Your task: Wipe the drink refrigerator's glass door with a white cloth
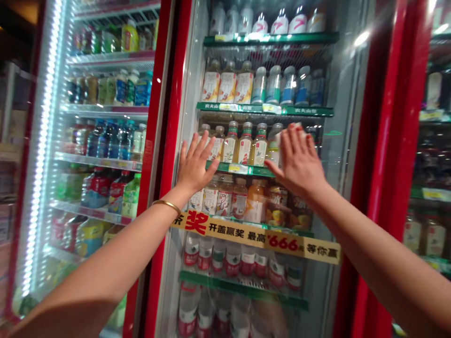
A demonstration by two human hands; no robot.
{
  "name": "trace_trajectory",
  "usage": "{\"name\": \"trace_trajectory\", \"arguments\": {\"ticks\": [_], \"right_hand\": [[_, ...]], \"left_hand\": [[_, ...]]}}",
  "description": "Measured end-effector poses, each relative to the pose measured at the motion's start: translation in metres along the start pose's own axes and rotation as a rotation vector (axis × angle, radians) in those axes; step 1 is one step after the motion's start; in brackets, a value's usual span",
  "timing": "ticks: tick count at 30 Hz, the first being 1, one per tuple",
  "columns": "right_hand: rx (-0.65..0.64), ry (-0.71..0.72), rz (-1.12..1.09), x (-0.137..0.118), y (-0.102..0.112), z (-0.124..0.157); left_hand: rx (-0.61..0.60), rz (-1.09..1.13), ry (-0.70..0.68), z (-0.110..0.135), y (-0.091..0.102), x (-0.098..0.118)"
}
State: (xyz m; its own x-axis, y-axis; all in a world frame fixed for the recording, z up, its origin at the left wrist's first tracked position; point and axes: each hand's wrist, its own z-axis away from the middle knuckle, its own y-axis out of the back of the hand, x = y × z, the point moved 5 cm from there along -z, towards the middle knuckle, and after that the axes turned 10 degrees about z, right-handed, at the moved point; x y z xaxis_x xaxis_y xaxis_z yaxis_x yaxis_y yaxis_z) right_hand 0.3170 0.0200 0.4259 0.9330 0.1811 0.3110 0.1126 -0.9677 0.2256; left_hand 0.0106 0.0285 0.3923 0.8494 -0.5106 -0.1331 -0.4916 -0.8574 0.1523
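Both arms reach forward to the glass door of a red-framed drinks fridge. My left hand is raised with its palm toward the glass, fingers spread, holding nothing; a gold bangle circles that wrist. Farther right, my right hand lies flat toward the same door, fingers stretched and thumb out. A whitish patch shows at the edge of its fingers; whether that is a cloth or a bottle behind, I cannot tell. Bottles of tea drink stand on the shelf behind the glass, between the hands.
A gold printed strip runs across the door below the hands. Shelves above and below carry rows of bottles. On the left stands another lit fridge with drinks, and part of a third shows at right.
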Motion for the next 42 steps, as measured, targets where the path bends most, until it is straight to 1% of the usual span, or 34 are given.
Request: {"name": "trace_trajectory", "arguments": {"ticks": [1, 2, 3, 4, 5, 7, 8, 9, 10, 11, 12, 14, 15, 16, 17, 18, 19, 20, 21, 23, 24, 25, 26, 28, 30, 32, 33, 34, 35, 37, 39, 40, 41, 42], "right_hand": [[0.026, -0.15, 0.007, 0.018, 0.003, 0.003], [0.044, -0.257, 0.011, 0.024, 0.002, 0.012], [0.053, -0.297, 0.01, 0.016, -0.001, 0.026], [0.051, -0.254, 0.0, -0.002, -0.007, 0.046], [0.042, -0.16, -0.012, -0.028, -0.015, 0.07], [-0.048, 0.252, -0.105, -0.09, -0.033, 0.126], [-0.112, 0.425, -0.157, -0.11, -0.041, 0.154], [-0.153, 0.511, -0.187, -0.117, -0.046, 0.177], [-0.168, 0.516, -0.189, -0.11, -0.048, 0.194], [-0.161, 0.443, -0.169, -0.09, -0.046, 0.203], [-0.129, 0.304, -0.128, -0.062, -0.042, 0.206], [-0.034, -0.068, -0.022, 0.0, -0.031, 0.206], [0.006, -0.244, 0.019, 0.022, -0.029, 0.208], [0.032, -0.383, 0.045, 0.031, -0.03, 0.212], [0.04, -0.459, 0.06, 0.025, -0.035, 0.22], [0.037, -0.46, 0.071, 0.004, -0.043, 0.233], [0.033, -0.416, 0.065, -0.029, -0.052, 0.25], [0.019, -0.275, 0.083, -0.072, -0.061, 0.27], [0.036, -0.107, 0.108, -0.117, -0.068, 0.294], [0.073, 0.076, 0.096, -0.184, -0.073, 0.346], [0.086, 0.139, 0.089, -0.202, -0.073, 0.369], [0.089, 0.168, 0.081, -0.207, -0.071, 0.387], [0.077, 0.177, 0.08, -0.2, -0.068, 0.399], [0.02, 0.11, 0.099, -0.159, -0.061, 0.408], [-0.065, -0.106, 0.13, -0.105, -0.056, 0.399], [-0.136, -0.38, 0.119, -0.074, -0.057, 0.384], [-0.159, -0.492, 0.089, -0.075, -0.061, 0.377], [-0.173, -0.561, 0.048, -0.089, -0.067, 0.373], [-0.175, -0.57, 0.0, -0.114, -0.073, 0.371], [-0.164, -0.444, -0.086, -0.184, -0.085, 0.38], [-0.145, -0.146, -0.185, -0.25, -0.094, 0.404], [-0.142, -0.054, -0.216, -0.268, -0.097, 0.421], [-0.142, -0.019, -0.228, -0.272, -0.098, 0.438], [-0.144, -0.062, -0.215, -0.262, -0.099, 0.453]], "left_hand": [[-0.016, -0.006, 0.003, -0.001, -0.001, 0.0], [-0.027, -0.006, 0.009, -0.002, -0.001, 0.0], [-0.035, -0.001, 0.017, -0.003, -0.001, 0.0], [-0.043, 0.008, 0.025, -0.003, -0.001, -0.001], [-0.051, 0.017, 0.032, -0.004, -0.001, -0.001], [-0.057, 0.024, 0.037, -0.003, -0.001, -0.002], [-0.053, 0.019, 0.035, -0.003, 0.0, -0.002], [-0.047, 0.011, 0.03, -0.002, 0.0, -0.002], [-0.042, 0.002, 0.024, -0.002, 0.0, -0.002], [-0.041, -0.004, 0.019, -0.001, 0.0, -0.002], [-0.044, -0.006, 0.017, 0.0, -0.001, -0.002], [-0.054, -0.004, 0.025, -0.001, -0.001, -0.005], [-0.058, -0.005, 0.03, -0.002, -0.002, -0.007], [-0.056, -0.007, 0.032, -0.004, -0.002, -0.01], [-0.049, -0.005, 0.029, -0.005, -0.003, -0.013], [-0.029, 0.006, 0.023, -0.004, -0.003, -0.014], [0.002, 0.024, 0.02, 0.0, -0.002, -0.014], [0.037, 0.043, 0.026, 0.007, -0.001, -0.012], [0.06, 0.058, 0.042, 0.019, -0.001, -0.006], [0.023, 0.075, 0.058, 0.058, -0.003, 0.015], [-0.038, 0.074, 0.055, 0.086, -0.007, 0.029], [-0.122, 0.084, 0.015, 0.119, -0.012, 0.045], [-0.18, 0.094, -0.029, 0.155, -0.015, 0.06], [-0.249, 0.087, -0.051, 0.228, -0.023, 0.08], [-0.258, 0.061, -0.021, 0.29, -0.031, 0.089], [-0.218, 0.012, 0.011, 0.332, -0.04, 0.092], [-0.183, -0.015, 0.018, 0.346, -0.045, 0.092], [-0.142, -0.037, 0.016, 0.355, -0.049, 0.093], [-0.105, -0.053, 0.009, 0.36, -0.052, 0.092], [-0.068, -0.07, -0.003, 0.365, -0.058, 0.09], [-0.068, -0.077, -0.011, 0.368, -0.061, 0.085], [-0.079, -0.08, -0.011, 0.369, -0.061, 0.083], [-0.094, -0.084, -0.01, 0.371, -0.061, 0.08], [-0.109, -0.089, -0.008, 0.373, -0.061, 0.078]]}}
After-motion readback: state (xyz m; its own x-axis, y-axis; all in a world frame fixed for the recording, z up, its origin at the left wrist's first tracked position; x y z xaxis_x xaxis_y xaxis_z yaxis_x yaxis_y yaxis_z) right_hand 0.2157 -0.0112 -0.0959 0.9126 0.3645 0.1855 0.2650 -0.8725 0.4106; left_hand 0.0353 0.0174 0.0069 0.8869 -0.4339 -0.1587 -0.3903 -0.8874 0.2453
